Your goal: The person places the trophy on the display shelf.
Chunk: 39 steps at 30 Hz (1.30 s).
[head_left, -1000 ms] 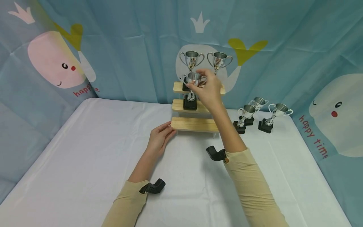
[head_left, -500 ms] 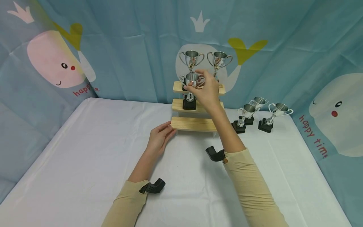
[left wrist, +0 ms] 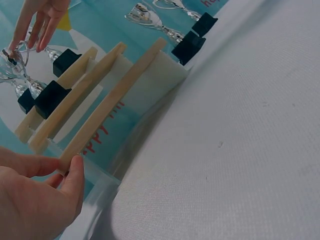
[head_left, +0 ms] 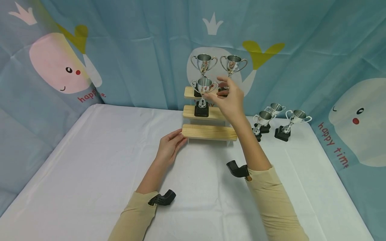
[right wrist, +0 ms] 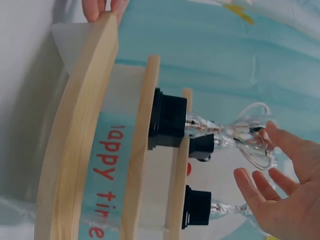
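Observation:
My left hand (head_left: pixel 169 147) pinches the left end of the lowest board of a three-tier wooden display stand (head_left: pixel 208 132), thumb and fingers at the board's end in the left wrist view. On the middle tier, toward its left, a small silver trophy cup (head_left: pixel 205 86) with two handles stands upright on its black base. Beside it is my right hand (head_left: pixel 231 102), fingers spread and curved with nothing between them; the thumb tip (right wrist: pixel 270 129) is right at the cup. Two more trophies, a left one (head_left: pixel 204 62) and a right one (head_left: pixel 233 63), stand on the top tier.
Three more trophies stand on the white-covered table (head_left: pixel 99 167) right of the stand: a front one (head_left: pixel 264 117), one behind it (head_left: pixel 275 107) and one farther right (head_left: pixel 298 116). A blue printed curtain (head_left: pixel 135 67) hangs close behind the stand.
My right hand has let go of the trophy on the middle tier and drawn back to the right, its fingers opening. The left hand stays at the lowest board.

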Motion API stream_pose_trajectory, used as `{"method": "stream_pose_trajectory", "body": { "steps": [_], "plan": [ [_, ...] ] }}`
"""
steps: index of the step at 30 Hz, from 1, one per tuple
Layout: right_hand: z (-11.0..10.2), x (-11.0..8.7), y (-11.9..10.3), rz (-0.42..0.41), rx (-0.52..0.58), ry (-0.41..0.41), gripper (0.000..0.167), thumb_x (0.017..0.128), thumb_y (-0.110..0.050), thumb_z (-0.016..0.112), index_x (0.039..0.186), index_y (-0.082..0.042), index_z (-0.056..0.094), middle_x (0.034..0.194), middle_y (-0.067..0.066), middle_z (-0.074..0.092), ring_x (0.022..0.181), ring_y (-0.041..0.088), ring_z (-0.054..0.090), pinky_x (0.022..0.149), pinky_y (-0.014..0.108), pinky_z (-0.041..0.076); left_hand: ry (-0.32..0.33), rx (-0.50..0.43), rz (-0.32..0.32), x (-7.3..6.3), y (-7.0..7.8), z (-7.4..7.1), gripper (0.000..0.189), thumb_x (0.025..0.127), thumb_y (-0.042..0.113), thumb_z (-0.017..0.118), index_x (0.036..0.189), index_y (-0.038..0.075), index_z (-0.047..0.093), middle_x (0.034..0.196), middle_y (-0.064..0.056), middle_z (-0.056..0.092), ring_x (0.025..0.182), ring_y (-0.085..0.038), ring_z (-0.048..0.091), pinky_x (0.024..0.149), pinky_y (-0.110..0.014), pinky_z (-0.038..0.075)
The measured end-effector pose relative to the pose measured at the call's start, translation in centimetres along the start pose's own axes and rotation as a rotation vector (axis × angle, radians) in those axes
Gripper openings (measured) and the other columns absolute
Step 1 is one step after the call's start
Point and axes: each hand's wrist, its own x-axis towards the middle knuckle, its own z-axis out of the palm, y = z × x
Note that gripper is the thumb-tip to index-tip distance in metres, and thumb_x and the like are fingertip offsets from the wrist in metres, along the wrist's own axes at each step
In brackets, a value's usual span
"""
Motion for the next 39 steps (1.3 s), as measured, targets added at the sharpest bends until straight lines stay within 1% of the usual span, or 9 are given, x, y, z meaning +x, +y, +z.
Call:
{"method": "stream_pose_trajectory", "body": {
  "steps": [4,6,11,14,18,20,26,33,39],
  "plan": [
    [-1.0,-0.7,0.2,0.013,0.011,0.002,0.063,0.093,-0.012,0.084,0.148,-0.002,0.055,0.134,0.024,0.06,0.107,0.04,0.066,0.093,0.045,0.062,-0.002,0.003,0.001,0.0,0.0,0.0,0.046,0.109,-0.004,0.051,0.154,-0.007,0.046,0.151,-0.025,0.051,0.135,-0.031,0.057,0.104,-0.022,0.059],
    [-1.6,-1.0,0.4,0.014,0.006,0.009,0.062,0.094,-0.011,0.083,0.148,-0.002,0.055,0.134,0.024,0.06,0.108,0.039,0.066,0.091,0.044,0.062,0.001,0.0,-0.002,0.0,0.0,0.0,0.045,0.109,-0.004,0.051,0.154,-0.006,0.047,0.15,-0.023,0.052,0.134,-0.03,0.058,0.103,-0.022,0.059],
    [-3.0,-1.9,0.9,-0.003,-0.004,0.032,0.06,0.094,-0.01,0.082,0.147,-0.002,0.056,0.134,0.024,0.061,0.108,0.038,0.067,0.089,0.045,0.063,-0.001,0.006,0.004,0.0,0.0,-0.1,0.045,0.109,-0.004,0.051,0.154,-0.007,0.047,0.15,-0.025,0.051,0.135,-0.032,0.057,0.104,-0.023,0.059],
    [-3.7,-2.5,1.1,-0.006,-0.025,0.05,0.058,0.095,-0.012,0.081,0.147,-0.002,0.056,0.134,0.024,0.062,0.11,0.039,0.067,0.096,0.048,0.062,0.001,0.01,0.004,0.1,0.0,0.0,0.045,0.109,-0.004,0.052,0.153,-0.007,0.047,0.15,-0.026,0.051,0.135,-0.032,0.058,0.104,-0.023,0.059],
    [-4.6,-3.2,1.5,0.0,-0.047,0.071,0.057,0.097,-0.014,0.08,0.147,-0.001,0.057,0.133,0.024,0.063,0.114,0.041,0.066,0.106,0.051,0.059,0.005,0.011,0.001,0.0,-0.1,0.0,0.045,0.109,-0.004,0.052,0.153,-0.006,0.048,0.149,-0.024,0.052,0.135,-0.031,0.058,0.103,-0.022,0.059],
    [-5.0,-3.5,1.8,0.001,-0.058,0.083,0.057,0.096,-0.014,0.081,0.146,-0.001,0.057,0.133,0.024,0.063,0.116,0.041,0.065,0.109,0.051,0.058,0.006,0.009,0.0,0.0,-0.1,0.0,0.045,0.109,-0.003,0.052,0.153,-0.006,0.048,0.149,-0.024,0.053,0.135,-0.031,0.058,0.103,-0.021,0.059],
    [-6.0,-4.2,2.7,-0.003,-0.085,0.104,0.056,0.096,-0.014,0.081,0.145,0.0,0.058,0.135,0.023,0.063,0.12,0.041,0.064,0.111,0.05,0.057,0.004,0.003,-0.001,0.0,-0.1,-0.1,0.045,0.109,-0.003,0.051,0.153,-0.005,0.048,0.148,-0.024,0.052,0.134,-0.03,0.058,0.104,-0.022,0.059],
    [-7.2,-4.9,3.7,0.012,-0.119,0.124,0.058,0.096,-0.015,0.081,0.148,-0.001,0.057,0.139,0.023,0.062,0.127,0.04,0.06,0.114,0.052,0.054,0.011,0.0,0.001,-0.1,-0.1,0.0,0.044,0.109,-0.004,0.051,0.153,-0.005,0.049,0.147,-0.024,0.053,0.132,-0.03,0.059,0.103,-0.022,0.059],
    [-7.7,-5.4,4.7,0.022,-0.147,0.145,0.056,0.098,-0.013,0.079,0.147,0.001,0.056,0.14,0.025,0.061,0.128,0.042,0.059,0.116,0.052,0.052,0.005,0.002,0.004,-0.1,-0.1,-0.1,0.045,0.109,-0.004,0.051,0.153,-0.006,0.048,0.146,-0.024,0.053,0.131,-0.029,0.059,0.104,-0.022,0.059]
  ]
}}
